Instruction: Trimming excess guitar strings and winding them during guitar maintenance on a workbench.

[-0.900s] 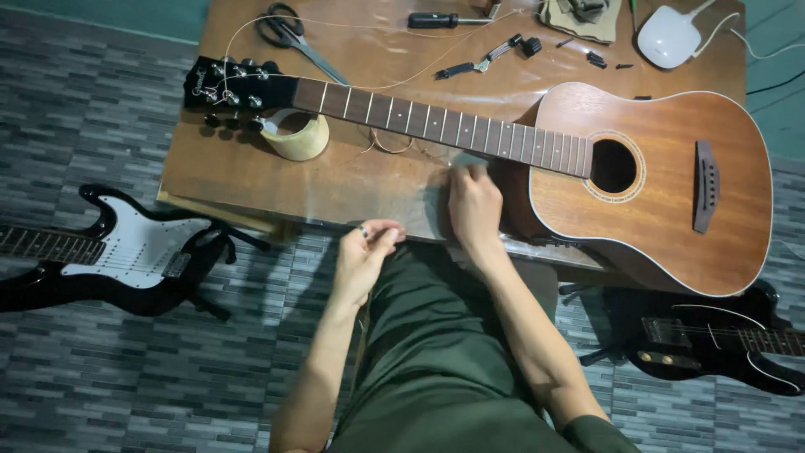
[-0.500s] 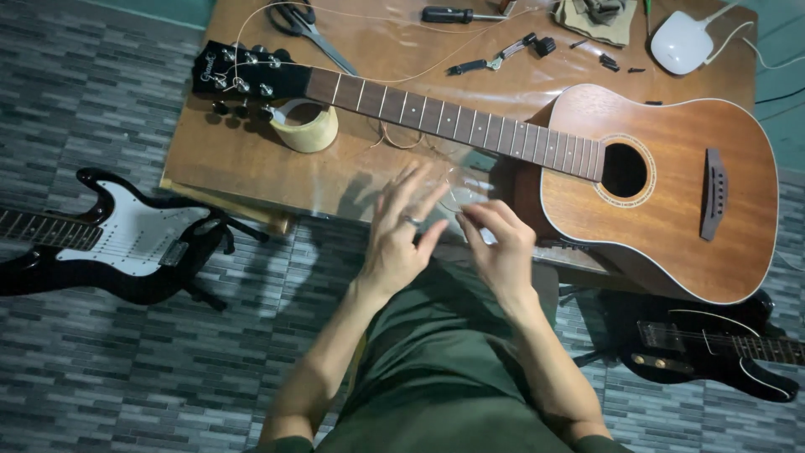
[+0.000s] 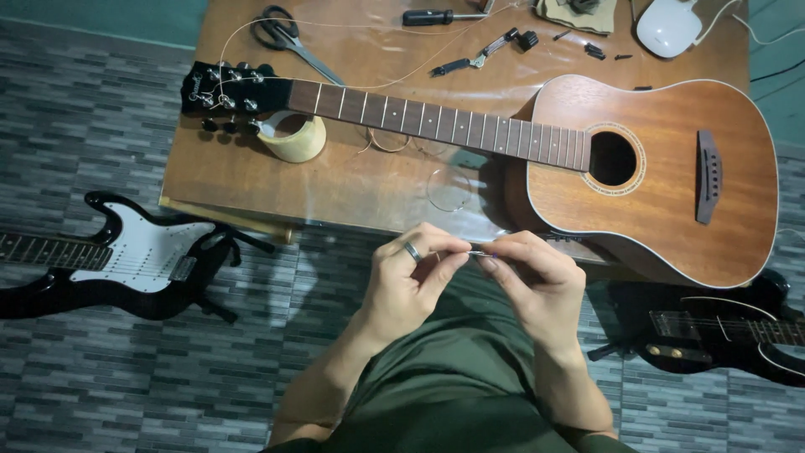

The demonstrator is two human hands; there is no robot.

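Observation:
My left hand (image 3: 415, 273), with a ring on one finger, and my right hand (image 3: 537, 281) meet in front of the table's near edge. Both pinch a thin guitar string (image 3: 476, 252) between their fingertips. A coiled loop of string (image 3: 449, 190) lies on the table just beyond them. A brown acoustic guitar (image 3: 662, 168) lies flat across the wooden table (image 3: 335, 184), its black headstock (image 3: 226, 91) to the left resting on a roll of tape (image 3: 293, 138).
Scissors (image 3: 289, 38), a screwdriver (image 3: 432, 16), small bridge pins (image 3: 599, 52), a cloth and a white device (image 3: 668, 27) lie at the table's far side. A black-and-white electric guitar (image 3: 126, 260) lies on the floor left, a black electric guitar (image 3: 721, 331) right.
My hands have drawn back from the table top toward my lap and come together, now pinching the string between them.

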